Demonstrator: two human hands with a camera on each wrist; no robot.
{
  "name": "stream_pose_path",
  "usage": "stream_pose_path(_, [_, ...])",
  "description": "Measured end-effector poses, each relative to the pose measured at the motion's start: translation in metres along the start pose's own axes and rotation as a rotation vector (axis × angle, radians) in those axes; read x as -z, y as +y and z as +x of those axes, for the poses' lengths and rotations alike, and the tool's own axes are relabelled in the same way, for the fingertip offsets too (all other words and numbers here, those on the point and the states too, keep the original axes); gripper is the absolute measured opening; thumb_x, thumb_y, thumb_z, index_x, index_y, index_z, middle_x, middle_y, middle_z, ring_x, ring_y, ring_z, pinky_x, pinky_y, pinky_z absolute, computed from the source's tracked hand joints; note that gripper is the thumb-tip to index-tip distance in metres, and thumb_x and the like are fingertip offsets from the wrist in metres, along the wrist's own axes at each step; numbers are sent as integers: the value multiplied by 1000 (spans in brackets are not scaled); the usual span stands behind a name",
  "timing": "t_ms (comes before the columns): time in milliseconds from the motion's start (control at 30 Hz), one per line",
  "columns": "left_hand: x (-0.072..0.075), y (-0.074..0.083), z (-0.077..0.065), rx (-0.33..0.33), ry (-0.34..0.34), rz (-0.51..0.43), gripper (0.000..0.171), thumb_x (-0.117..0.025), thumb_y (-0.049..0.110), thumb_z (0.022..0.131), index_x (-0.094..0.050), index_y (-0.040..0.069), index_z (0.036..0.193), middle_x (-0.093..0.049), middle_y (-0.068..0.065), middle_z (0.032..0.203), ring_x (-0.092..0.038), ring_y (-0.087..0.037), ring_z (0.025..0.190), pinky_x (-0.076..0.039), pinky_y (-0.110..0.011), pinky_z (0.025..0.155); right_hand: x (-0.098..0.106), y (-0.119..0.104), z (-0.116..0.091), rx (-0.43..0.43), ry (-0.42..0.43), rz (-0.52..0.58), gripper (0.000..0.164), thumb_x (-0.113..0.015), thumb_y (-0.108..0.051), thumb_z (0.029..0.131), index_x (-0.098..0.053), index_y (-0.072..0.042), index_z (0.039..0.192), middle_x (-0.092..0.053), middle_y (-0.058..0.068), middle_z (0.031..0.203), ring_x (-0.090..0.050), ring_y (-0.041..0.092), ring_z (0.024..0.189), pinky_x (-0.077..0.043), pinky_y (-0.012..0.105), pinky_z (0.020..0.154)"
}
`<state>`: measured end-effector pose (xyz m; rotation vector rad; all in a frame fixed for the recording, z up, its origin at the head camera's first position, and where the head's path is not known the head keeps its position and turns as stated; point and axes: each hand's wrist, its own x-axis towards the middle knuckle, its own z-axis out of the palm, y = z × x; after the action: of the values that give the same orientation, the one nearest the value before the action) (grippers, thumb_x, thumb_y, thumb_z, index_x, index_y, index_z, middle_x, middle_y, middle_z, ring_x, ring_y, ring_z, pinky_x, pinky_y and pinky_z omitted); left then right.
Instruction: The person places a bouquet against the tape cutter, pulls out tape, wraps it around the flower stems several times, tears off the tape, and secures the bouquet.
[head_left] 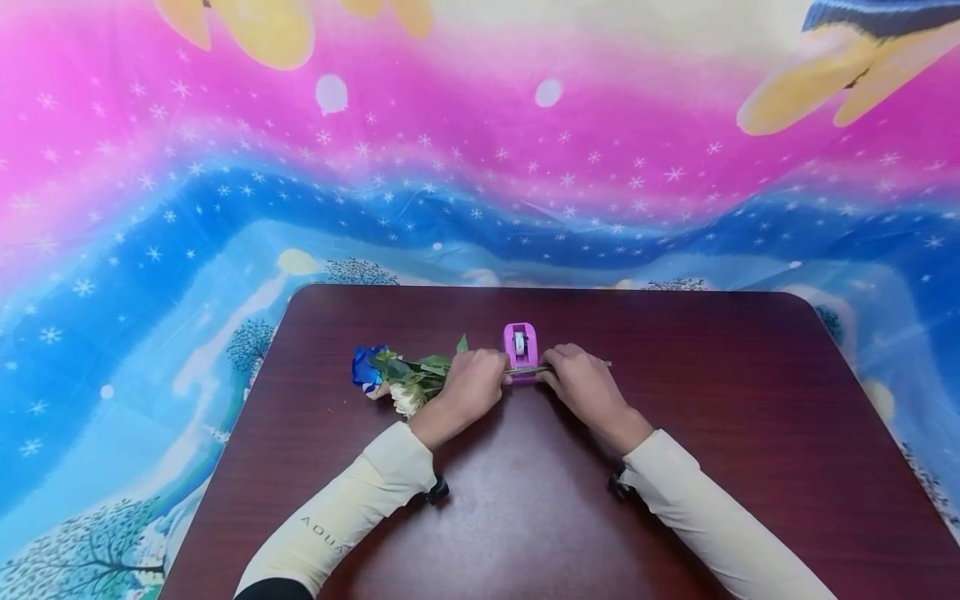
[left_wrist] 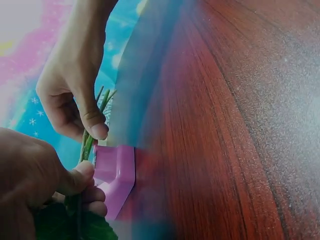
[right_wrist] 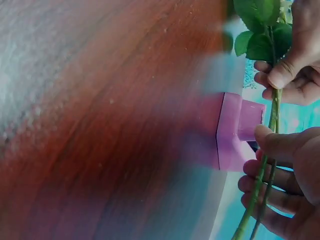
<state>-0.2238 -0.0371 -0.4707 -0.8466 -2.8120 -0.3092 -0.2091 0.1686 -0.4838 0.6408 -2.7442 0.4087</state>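
A small bunch of flowers lies crosswise in both hands, with a blue rose and a white flower at its left end among green leaves. My left hand pinches the flower stems just below the leaves. Farther along toward the cut ends, my right hand holds the same stems between thumb and fingers. In the right wrist view two stems run past its fingers. A pink tape dispenser with a roll of tape stands just behind the stems, between the hands.
A dark red-brown wooden table with rounded corners lies beneath everything. Beyond its far edge hangs a pink and blue printed cloth with snowflakes and trees.
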Motion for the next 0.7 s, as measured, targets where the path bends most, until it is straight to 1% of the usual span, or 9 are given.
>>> stream_pose_path(100, [-2, 0, -1, -19, 34, 18, 18, -78, 20, 89, -68, 17, 75, -65, 5, 69, -66, -17, 64, -51, -35, 53, 0, 0, 0, 9, -20, 19, 10, -76, -18, 93, -76, -9, 98, -72, 3, 89, -67, 19, 83, -60, 39, 71])
stream_pose_path(233, [-6, -1, -1, -39, 61, 56, 14, -79, 15, 86, -68, 16, 77, -66, 4, 71, -67, -18, 65, -52, -35, 55, -2, -2, -1, 17, -11, 15, 6, -77, -16, 92, -77, -10, 94, -70, 1, 86, -68, 19, 82, -60, 40, 68])
stream_pose_path(367, [-7, -1, -1, -57, 87, 98, 9, -79, 11, 84, -70, 14, 84, -69, 1, 76, -67, -19, 67, -53, -35, 59, -6, -4, -1, 0, 8, -2, 8, -79, -18, 90, -76, -11, 92, -68, 0, 83, -68, 19, 81, -58, 41, 63])
stream_pose_path(500, [-8, -1, -2, -70, 114, 119, 10, -74, 5, 83, -72, 12, 90, -70, 0, 79, -67, -20, 69, -52, -35, 60, -9, -4, 0, -4, 17, -29, 13, -82, -19, 88, -75, -10, 93, -67, 1, 82, -67, 19, 79, -57, 40, 61])
stream_pose_path(600, [-9, 0, -2, -78, 114, 146, 17, -68, 1, 83, -72, 12, 96, -70, 0, 81, -67, -20, 72, -51, -34, 61, -10, -4, 0, 4, 26, -57, 16, -83, -20, 86, -74, -9, 92, -66, 2, 81, -66, 19, 78, -56, 39, 59])
stream_pose_path(700, [-8, 0, -2, -85, 88, 164, 23, -67, 2, 84, -72, 12, 104, -72, -1, 86, -68, -19, 75, -50, -33, 63, -10, -4, 1, 12, 34, -81, 17, -83, -20, 86, -73, -9, 92, -65, 2, 80, -65, 20, 77, -55, 39, 57])
